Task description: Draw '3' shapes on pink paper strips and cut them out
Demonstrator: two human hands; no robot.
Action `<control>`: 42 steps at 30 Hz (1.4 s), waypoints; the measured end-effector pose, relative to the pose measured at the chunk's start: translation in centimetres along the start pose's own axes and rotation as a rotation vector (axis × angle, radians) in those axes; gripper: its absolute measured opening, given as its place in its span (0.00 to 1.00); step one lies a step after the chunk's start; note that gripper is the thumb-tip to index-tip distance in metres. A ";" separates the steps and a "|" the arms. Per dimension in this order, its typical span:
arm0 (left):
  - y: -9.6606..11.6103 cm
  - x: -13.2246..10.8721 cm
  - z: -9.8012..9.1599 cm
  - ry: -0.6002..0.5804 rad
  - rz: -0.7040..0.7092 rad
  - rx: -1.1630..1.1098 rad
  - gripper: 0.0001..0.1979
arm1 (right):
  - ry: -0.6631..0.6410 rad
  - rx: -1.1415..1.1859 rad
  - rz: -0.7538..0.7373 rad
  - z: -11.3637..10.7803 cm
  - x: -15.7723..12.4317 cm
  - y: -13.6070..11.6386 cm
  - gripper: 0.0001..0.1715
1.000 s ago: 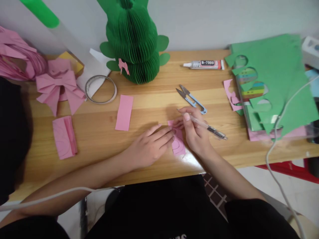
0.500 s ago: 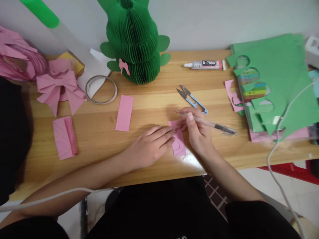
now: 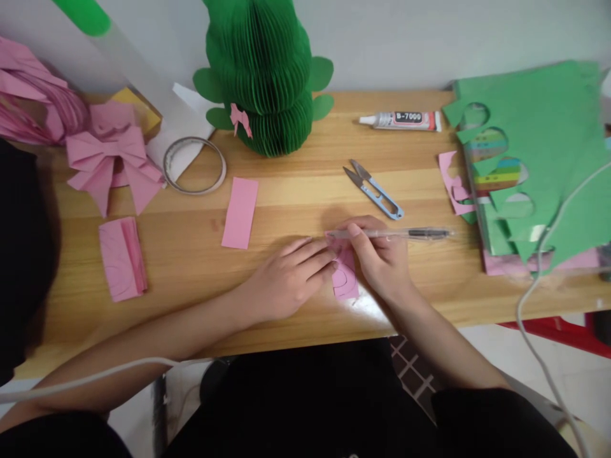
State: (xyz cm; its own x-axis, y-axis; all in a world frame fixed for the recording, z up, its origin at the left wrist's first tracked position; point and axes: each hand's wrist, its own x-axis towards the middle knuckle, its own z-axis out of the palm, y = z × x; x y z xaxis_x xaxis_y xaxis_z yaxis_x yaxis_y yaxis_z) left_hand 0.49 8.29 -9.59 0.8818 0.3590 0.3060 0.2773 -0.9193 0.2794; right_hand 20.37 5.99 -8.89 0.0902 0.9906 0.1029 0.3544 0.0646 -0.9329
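My right hand (image 3: 382, 261) is closed around a clear pen (image 3: 396, 233), held almost level with its tip pointing left. The tip is at the upper end of a small pink paper strip (image 3: 344, 283). A curved outline is drawn on the strip's lower part. My left hand (image 3: 296, 280) lies flat, fingers stretched out, with its fingertips on the strip's left edge. Part of the strip is hidden beneath both hands. Beyond my right hand lie blue-handled thread snips (image 3: 375, 194), blades apart. Left of my hands is a plain pink paper rectangle (image 3: 240, 213).
A green honeycomb paper figure (image 3: 267, 76) stands at the back. To the left are folded pink paper (image 3: 117, 261), a pink bow (image 3: 114, 159) and a tape roll (image 3: 219, 165). Glue (image 3: 408, 120) and green sheets (image 3: 563, 146) are at right; a white cable (image 3: 532, 286) hangs over the edge.
The pen has swung from a slant to nearly level, its tip moving down and left onto the strip. My left hand stays on the paper. The view has shifted slightly.
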 end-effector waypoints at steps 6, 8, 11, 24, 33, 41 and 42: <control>0.2 0.0 0.1 0.000 -0.015 -0.016 0.20 | -0.021 -0.015 -0.005 0.1 0.1 -0.1 0.13; 0.1 0.0 0.1 -0.012 -0.017 -0.023 0.20 | -0.024 -0.025 0.002 0.1 0.1 -0.1 0.13; 0.1 0.0 0.1 -0.020 -0.023 -0.027 0.20 | -0.018 -0.030 0.001 0.0 0.1 -0.2 0.13; -0.1 -0.2 0.1 -0.020 -0.022 -0.083 0.19 | -0.006 -0.016 0.000 0.0 0.1 0.1 0.14; 0.1 0.0 0.1 0.028 -0.022 -0.027 0.19 | -0.017 -0.011 -0.001 0.0 0.1 -0.2 0.13; 0.0 0.0 0.0 0.008 -0.022 -0.016 0.20 | 0.006 -0.012 0.004 -0.1 0.1 -0.3 0.13; 0.0 0.0 0.0 0.011 -0.022 -0.013 0.20 | 0.004 -0.017 0.002 -0.1 0.1 -0.3 0.13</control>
State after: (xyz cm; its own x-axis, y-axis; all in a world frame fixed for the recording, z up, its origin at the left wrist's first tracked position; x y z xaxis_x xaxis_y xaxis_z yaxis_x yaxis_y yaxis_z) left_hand 0.52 8.27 -9.55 0.8711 0.3813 0.3095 0.2919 -0.9088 0.2982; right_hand 20.37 6.10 -8.58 0.0943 0.9902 0.1027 0.3698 0.0609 -0.9271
